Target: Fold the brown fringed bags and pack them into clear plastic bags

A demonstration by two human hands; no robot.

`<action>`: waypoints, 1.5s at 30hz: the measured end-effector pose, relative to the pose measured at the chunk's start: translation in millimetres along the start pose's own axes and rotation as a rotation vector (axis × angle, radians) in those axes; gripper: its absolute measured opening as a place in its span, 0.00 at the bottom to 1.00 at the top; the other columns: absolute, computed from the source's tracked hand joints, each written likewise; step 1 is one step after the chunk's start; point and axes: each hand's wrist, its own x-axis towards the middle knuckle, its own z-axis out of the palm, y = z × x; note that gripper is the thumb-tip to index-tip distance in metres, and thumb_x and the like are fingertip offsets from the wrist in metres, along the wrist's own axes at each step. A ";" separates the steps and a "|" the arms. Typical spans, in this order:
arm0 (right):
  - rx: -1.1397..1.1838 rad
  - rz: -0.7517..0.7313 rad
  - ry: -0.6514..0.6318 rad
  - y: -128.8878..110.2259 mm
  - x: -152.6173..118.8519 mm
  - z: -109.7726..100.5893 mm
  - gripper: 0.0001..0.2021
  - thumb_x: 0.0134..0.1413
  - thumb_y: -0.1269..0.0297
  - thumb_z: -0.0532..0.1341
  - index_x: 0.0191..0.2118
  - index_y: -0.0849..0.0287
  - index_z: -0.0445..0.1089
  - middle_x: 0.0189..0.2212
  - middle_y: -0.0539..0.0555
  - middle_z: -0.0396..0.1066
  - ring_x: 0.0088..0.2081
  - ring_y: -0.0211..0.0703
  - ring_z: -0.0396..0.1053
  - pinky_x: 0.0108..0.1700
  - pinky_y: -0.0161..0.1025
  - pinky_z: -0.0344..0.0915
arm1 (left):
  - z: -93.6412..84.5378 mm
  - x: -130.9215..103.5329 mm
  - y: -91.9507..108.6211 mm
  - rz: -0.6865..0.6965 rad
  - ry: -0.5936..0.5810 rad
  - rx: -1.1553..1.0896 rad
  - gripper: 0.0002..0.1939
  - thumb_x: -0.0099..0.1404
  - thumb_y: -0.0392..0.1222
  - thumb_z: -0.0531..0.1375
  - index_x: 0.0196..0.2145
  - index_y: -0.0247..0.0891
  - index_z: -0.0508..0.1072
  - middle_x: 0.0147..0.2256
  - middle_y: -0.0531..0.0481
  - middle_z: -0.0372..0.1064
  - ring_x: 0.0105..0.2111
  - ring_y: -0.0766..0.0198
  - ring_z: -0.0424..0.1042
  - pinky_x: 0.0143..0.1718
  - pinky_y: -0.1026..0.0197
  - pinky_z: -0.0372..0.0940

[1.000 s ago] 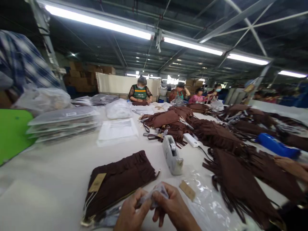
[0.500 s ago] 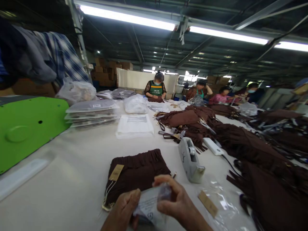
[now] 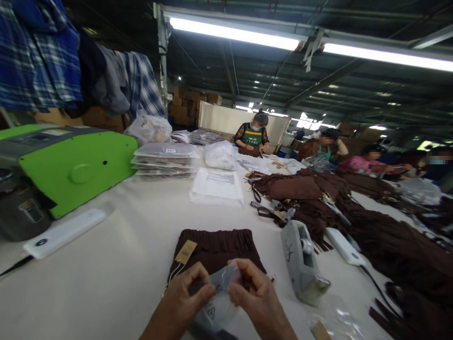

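Observation:
Between my hands is a clear printed plastic bag (image 3: 221, 302) with something dark inside that I cannot make out. My left hand (image 3: 186, 295) pinches the bag's left side near its top edge. The thumb and fingers of my right hand (image 3: 253, 288) grip the upper right corner. Just beyond them lies a dark brown gathered fabric bag (image 3: 219, 243), partly hidden by my hands. A tan paper tag (image 3: 186, 251) on a pale string rests on its left side.
A grey tape dispenser (image 3: 300, 262) stands to the right, beside brown fringed bags (image 3: 382, 241). Flat packed bags (image 3: 164, 160) and white plastic sheets (image 3: 216, 186) lie farther back. A green machine (image 3: 85, 165) is at left. Several co-workers sit across the table, one in a green apron (image 3: 253, 137).
My view has turned left, so things appear farther right. My right hand has shifted to the bag's top corner, and both hands now hold its upper edge.

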 end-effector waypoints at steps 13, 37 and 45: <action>-0.700 -0.202 0.229 25.3 57.1 -16.1 0.16 0.55 0.61 0.58 0.50 0.53 0.68 0.35 0.50 0.74 0.35 0.45 0.73 0.40 0.38 0.68 | -40.3 56.0 -9.6 -0.150 0.169 0.405 0.07 0.64 0.46 0.55 0.37 0.44 0.70 0.32 0.56 0.73 0.33 0.60 0.73 0.35 0.62 0.60; -1.139 -0.721 -0.180 55.3 120.2 -44.0 0.25 0.64 0.56 0.54 0.64 0.57 0.56 0.60 0.59 0.62 0.61 0.53 0.60 0.63 0.53 0.57 | -20.5 104.9 -65.8 0.617 0.367 1.154 0.37 0.68 0.62 0.49 0.66 0.36 0.51 0.62 0.42 0.60 0.62 0.54 0.58 0.66 0.50 0.39; -1.469 -0.386 -0.114 -2.3 260.0 -17.2 0.13 0.63 0.73 0.52 0.40 0.59 0.75 0.38 0.57 0.77 0.42 0.48 0.75 0.45 0.40 0.68 | -23.3 263.4 -36.7 0.169 0.164 1.182 0.22 0.66 0.26 0.50 0.57 0.27 0.65 0.60 0.33 0.61 0.62 0.52 0.58 0.61 0.48 0.56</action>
